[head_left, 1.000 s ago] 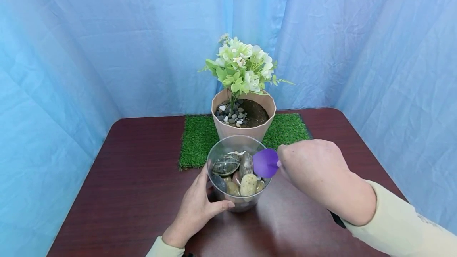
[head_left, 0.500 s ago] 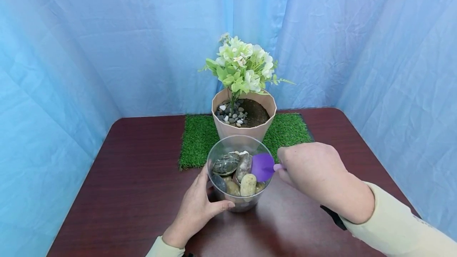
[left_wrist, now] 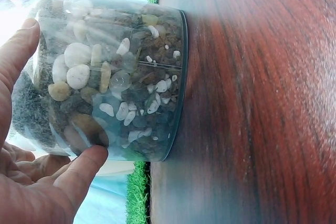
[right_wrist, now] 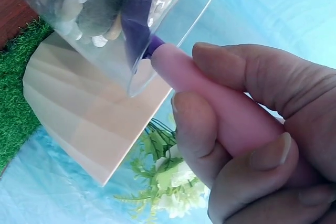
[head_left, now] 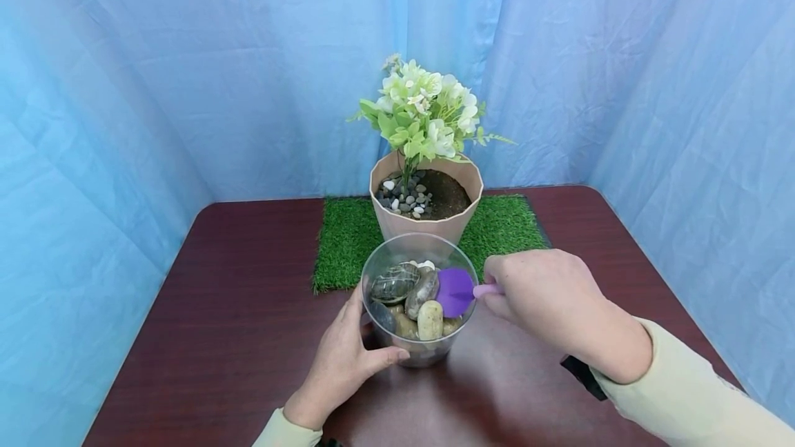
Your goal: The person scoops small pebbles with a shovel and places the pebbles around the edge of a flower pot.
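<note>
Scoop (head_left: 455, 293), probably light and stiff, best held by three-o'clock handle (head_left: 487, 290); right hand (head_left: 553, 302) clamped there, left hand (head_left: 340, 356) curled round jar (head_left: 428, 356).

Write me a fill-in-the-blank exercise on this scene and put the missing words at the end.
1. The right grip holds the scoop by its handle, whose colour is ____.
2. Of the flowerpot and the clear tub, the one that the left grip holds is the ____.
3. In the head view, the flowerpot's bare soil lies to the ____ of its pebbles.
4. The scoop's blade, inside the tub, is coloured ____.

Missing words: pink; tub; right; purple.
</note>
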Motion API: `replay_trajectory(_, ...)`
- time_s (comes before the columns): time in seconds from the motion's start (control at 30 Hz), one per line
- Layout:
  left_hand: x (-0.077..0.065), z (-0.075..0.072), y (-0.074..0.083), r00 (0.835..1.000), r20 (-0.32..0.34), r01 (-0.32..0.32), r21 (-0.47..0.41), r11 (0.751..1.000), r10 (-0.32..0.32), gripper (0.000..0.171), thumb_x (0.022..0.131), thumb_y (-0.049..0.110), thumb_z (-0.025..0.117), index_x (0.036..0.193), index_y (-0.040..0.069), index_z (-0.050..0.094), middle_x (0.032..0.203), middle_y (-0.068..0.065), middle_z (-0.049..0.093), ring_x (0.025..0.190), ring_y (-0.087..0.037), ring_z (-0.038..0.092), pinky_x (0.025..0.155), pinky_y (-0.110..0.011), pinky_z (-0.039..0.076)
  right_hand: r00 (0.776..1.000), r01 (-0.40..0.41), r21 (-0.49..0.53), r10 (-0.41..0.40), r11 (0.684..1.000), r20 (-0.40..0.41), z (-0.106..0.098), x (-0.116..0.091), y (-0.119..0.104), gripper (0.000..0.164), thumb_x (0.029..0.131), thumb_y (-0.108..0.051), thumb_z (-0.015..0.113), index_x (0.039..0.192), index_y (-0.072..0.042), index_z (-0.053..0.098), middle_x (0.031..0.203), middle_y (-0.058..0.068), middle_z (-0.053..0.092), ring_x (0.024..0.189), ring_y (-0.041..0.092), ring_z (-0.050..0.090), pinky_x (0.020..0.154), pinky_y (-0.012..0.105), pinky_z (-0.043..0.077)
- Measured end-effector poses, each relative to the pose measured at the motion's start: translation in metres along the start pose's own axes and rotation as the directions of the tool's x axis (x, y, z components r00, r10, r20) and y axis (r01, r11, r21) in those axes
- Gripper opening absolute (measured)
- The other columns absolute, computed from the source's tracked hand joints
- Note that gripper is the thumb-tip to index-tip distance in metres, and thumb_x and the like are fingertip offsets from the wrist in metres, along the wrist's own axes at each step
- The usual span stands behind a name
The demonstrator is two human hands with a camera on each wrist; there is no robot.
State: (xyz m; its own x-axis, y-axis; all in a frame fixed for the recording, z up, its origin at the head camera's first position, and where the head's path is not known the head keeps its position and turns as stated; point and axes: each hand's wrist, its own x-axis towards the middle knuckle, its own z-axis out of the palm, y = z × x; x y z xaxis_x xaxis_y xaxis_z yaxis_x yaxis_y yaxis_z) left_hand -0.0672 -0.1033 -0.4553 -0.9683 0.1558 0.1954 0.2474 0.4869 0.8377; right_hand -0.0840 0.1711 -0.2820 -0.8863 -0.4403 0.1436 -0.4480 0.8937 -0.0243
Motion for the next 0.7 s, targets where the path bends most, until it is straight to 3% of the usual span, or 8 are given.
replay_trajectory(0.27, 0.001, 0.0, 0.0, 1.0, 0.0, -0.002, -0.003, 1.0, 0.002, 0.132, 0.068, 0.046, 0.097, 0.169, 0.029, 0.015, 0.162, -0.009, 0.043, 0.139, -0.023, 0.053, 0.102, -0.03, 0.06, 0.998, 0.021, 0.077, -0.025, 0.997, 0.053, -0.003, 0.006, 0.011, 0.022, 0.091, -0.041, 0.08, 0.075, -0.034, 0.066, 0.063, -0.023, 0.052, 0.055, 0.001, 0.047, 0.044, 0.03, 0.041)
replay_trajectory(0.7, 0.001, 0.0, -0.001, 1.0, 0.004, -0.012, -0.019, 1.0, 0.012, 0.132, 0.067, 0.044, 0.098, 0.168, 0.03, 0.015, 0.162, -0.009, 0.043, 0.138, -0.023, 0.053, 0.102, -0.031, 0.06, 0.993, 0.081, 0.155, -0.094, 0.985, 0.076, 0.0, 0.012, 0.024, 0.023, 0.087, -0.042, 0.084, 0.074, -0.036, 0.066, 0.06, -0.023, 0.048, 0.055, 0.0, 0.045, 0.047, 0.026, 0.041)
